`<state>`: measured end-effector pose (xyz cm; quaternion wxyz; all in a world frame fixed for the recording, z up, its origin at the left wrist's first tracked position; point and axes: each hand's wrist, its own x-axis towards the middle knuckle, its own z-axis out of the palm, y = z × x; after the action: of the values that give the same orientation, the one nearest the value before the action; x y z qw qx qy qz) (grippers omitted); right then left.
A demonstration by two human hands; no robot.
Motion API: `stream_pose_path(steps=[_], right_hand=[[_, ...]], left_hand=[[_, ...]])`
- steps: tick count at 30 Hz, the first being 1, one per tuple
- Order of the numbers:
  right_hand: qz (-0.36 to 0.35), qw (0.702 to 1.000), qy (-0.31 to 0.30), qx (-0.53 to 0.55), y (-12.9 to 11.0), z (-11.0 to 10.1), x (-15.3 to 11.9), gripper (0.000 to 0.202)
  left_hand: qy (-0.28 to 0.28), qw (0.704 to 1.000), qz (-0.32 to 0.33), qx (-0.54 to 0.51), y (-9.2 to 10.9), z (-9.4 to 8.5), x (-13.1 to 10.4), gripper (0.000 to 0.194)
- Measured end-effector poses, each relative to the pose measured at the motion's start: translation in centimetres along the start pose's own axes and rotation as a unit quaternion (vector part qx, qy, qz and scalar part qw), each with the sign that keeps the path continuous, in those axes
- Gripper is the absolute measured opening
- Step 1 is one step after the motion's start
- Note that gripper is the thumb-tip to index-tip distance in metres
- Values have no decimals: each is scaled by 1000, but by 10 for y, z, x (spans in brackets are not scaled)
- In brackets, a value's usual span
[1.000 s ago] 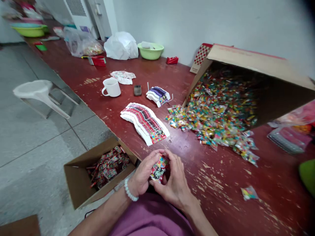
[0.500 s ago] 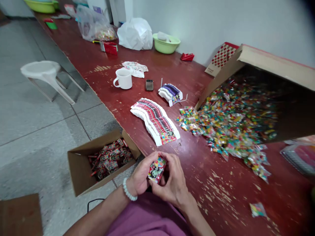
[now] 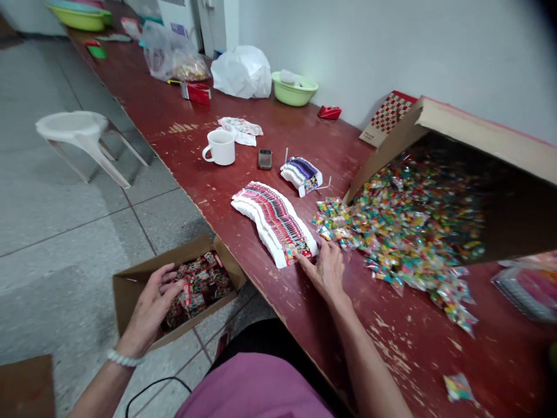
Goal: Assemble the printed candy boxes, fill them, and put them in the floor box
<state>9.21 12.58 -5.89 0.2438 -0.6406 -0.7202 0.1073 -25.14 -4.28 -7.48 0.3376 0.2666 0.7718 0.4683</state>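
Note:
My left hand hangs over a cardboard box on the floor, its fingers loosely apart. Just beyond its fingertips is a small red printed carton, among many similar filled cartons. On the table, my right hand reaches to the near end of a fanned row of flat red-and-white cartons. Its thumb touches the face of the front carton, and the other fingers are spread at that carton's right edge.
Small bags of colourful candy spill from a tipped carton at right. Behind the row are purple flat cartons, a white mug and a small dark device. A white stool stands at left.
Both hands held a small red carton in front of my body. They have parted: the left moved left and down to the floor box, the right forward to the row of flat cartons.

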Motion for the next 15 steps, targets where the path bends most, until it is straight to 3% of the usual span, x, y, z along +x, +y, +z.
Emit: stream_pose_path(steps=[3, 5, 9, 13, 15], right_hand=[[66, 998, -1, -12, -5, 5, 1, 68], [113, 989, 30, 91, -8, 5, 0, 66], [169, 930, 59, 322, -3, 0, -2, 55], [173, 888, 13, 426, 10, -23, -13, 41], [176, 869, -5, 462, 12, -41, -25, 38]], left_hand=[[-53, 998, 20, -18, 11, 14, -9, 58], [-77, 995, 62, -12, 25, 36, -21, 51], [-109, 979, 173, 24, 54, 83, -43, 39], [-132, 951, 275, 52, 86, 113, -59, 35], [-168, 950, 262, 32, 104, 122, -66, 36]])
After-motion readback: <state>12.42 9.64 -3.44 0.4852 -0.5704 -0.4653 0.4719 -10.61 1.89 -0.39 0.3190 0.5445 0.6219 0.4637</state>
